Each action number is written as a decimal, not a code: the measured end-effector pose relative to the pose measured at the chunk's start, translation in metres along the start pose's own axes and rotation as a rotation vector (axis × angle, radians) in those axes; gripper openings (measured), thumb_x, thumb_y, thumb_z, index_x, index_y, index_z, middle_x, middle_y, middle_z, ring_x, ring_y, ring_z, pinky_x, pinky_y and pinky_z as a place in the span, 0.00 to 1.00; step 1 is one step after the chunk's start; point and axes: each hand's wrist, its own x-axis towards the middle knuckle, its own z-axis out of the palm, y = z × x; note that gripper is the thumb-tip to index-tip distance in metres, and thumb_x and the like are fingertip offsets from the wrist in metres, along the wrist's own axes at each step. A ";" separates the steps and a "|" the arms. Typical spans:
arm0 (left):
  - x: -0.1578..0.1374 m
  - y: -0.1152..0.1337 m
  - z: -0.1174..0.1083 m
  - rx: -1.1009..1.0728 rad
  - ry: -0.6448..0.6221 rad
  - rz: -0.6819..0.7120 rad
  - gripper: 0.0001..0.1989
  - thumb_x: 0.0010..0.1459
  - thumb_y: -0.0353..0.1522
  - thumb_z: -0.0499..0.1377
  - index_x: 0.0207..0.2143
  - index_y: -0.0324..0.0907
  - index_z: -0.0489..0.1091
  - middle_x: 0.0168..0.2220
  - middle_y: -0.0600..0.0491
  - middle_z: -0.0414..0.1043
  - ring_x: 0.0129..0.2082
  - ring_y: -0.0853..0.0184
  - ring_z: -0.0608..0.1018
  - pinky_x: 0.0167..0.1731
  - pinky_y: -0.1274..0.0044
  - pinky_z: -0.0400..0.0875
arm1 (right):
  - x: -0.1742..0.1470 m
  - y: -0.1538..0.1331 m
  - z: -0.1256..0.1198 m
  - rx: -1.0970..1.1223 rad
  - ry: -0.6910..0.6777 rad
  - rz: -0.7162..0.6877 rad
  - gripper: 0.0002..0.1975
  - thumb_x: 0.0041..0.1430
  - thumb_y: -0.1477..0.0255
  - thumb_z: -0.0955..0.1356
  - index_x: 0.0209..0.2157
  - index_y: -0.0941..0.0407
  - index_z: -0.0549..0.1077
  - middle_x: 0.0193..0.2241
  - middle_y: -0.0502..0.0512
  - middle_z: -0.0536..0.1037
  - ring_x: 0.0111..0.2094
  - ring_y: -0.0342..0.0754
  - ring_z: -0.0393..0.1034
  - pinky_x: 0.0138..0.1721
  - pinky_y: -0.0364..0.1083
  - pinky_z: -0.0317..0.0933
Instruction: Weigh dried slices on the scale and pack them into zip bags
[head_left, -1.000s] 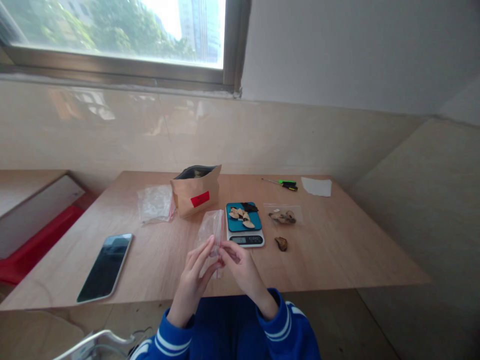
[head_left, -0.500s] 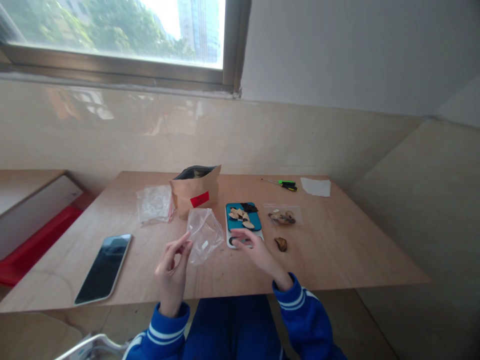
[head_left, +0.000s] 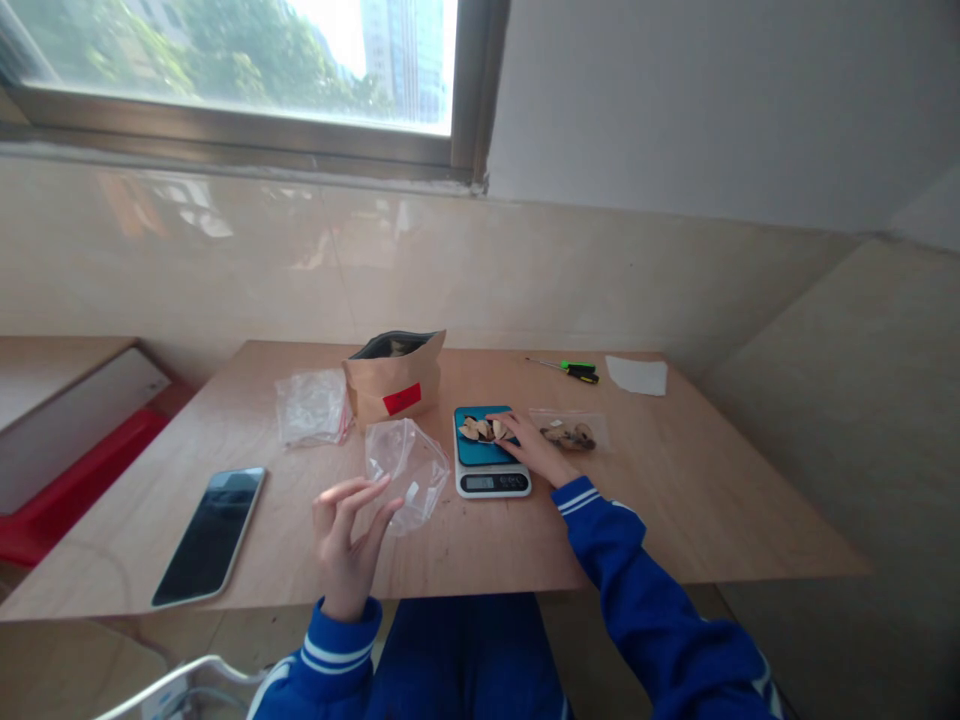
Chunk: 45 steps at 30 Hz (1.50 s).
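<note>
A kitchen scale (head_left: 495, 483) with a blue top carries several pale, dark-edged dried slices (head_left: 472, 429) that look like mushroom. My right hand (head_left: 529, 446) reaches over the plate from the right, its fingers and thumb closed around slices there. Left of the scale lies a clear plastic zip bag (head_left: 420, 465), flat on the table. My left hand (head_left: 349, 535) hovers at the bag's near left edge, thumb and fingers apart; the fingertips overlap the plastic in view, holding nothing I can see. Behind it stands an open brown paper pouch (head_left: 367, 390) with a red label.
A filled zip bag (head_left: 574, 432) lies right of the scale, partly behind my right hand. More clear bags (head_left: 311, 405) lie left of the pouch. A phone (head_left: 210, 535) is at front left. Screwdrivers (head_left: 577, 372) and white paper (head_left: 637, 375) lie at the back right.
My right hand has moved up from the scale's front onto the slices, uncovering the display. My left thumb and fingers have spread apart. The brown piece right of the scale is now out of sight.
</note>
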 end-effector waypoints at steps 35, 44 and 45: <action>-0.033 0.022 0.076 -0.514 0.057 -0.401 0.09 0.65 0.38 0.51 0.40 0.44 0.55 0.64 0.34 0.57 0.62 0.58 0.65 0.57 0.60 0.64 | 0.022 -0.135 -0.032 0.430 -0.072 -0.007 0.17 0.63 0.61 0.64 0.50 0.53 0.72 0.46 0.57 0.78 0.47 0.50 0.73 0.48 0.49 0.67; -0.039 0.015 0.073 -0.471 0.061 -0.418 0.09 0.65 0.38 0.51 0.39 0.45 0.53 0.63 0.36 0.59 0.63 0.59 0.65 0.58 0.57 0.61 | 0.027 -0.032 0.029 0.033 0.052 0.117 0.26 0.54 0.74 0.71 0.56 0.56 0.70 0.54 0.65 0.72 0.57 0.58 0.64 0.59 0.58 0.56; -0.040 0.014 0.072 -0.469 0.054 -0.407 0.08 0.65 0.37 0.51 0.39 0.45 0.53 0.63 0.36 0.58 0.63 0.59 0.65 0.57 0.57 0.61 | 0.026 -0.030 0.032 0.049 0.070 0.115 0.25 0.54 0.75 0.71 0.56 0.56 0.70 0.52 0.64 0.74 0.55 0.57 0.67 0.57 0.57 0.58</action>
